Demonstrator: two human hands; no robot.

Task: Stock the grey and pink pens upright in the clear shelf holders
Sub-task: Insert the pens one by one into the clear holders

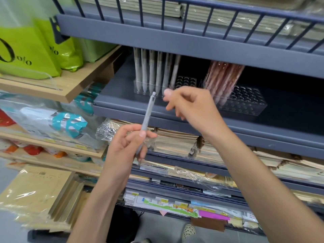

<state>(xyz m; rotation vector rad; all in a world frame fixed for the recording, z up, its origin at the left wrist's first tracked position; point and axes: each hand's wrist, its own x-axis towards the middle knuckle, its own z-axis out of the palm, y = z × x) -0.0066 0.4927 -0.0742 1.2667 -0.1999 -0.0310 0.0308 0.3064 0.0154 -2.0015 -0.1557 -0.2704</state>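
Note:
My left hand [129,146] grips a grey pen [148,114] by its lower end; the pen tilts up to the right, its tip just in front of the shelf edge. My right hand [189,104] hovers beside the pen's top with loosely bent fingers and holds nothing. Behind it, several grey pens [156,69] stand upright in a clear holder [185,81] on the dark shelf. To the right, several pink pens [222,78] lean in a second clear holder [245,100] with many vacant holes.
The grey shelf lip [122,109] runs just under my hands, and the shelf above [175,42] hangs low over the pens. Wrapped notebooks [175,142] fill the shelves below. Green bags [26,50] and wooden shelves [70,88] stand at left.

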